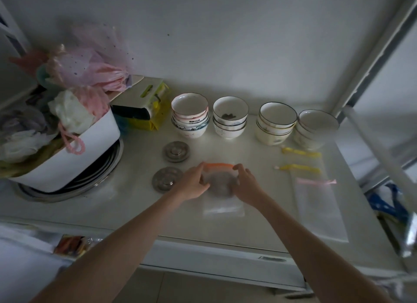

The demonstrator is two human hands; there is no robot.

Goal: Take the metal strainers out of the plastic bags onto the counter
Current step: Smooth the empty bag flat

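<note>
Both hands, left hand [193, 183] and right hand [245, 185], pinch the clear orange-zippered plastic bag [222, 203]; between them sits a stiff, probably light, round metal strainer [220, 185], with slippery film to grip at the zipper corners.

Dim, grey indoor light with muted colours and soft detail throughout. Both hands are slightly motion-blurred. Faint shadows lie on the pale bench [259, 190] beyond them. Wide-angle distortion bends the edges, blurriest far right.
</note>
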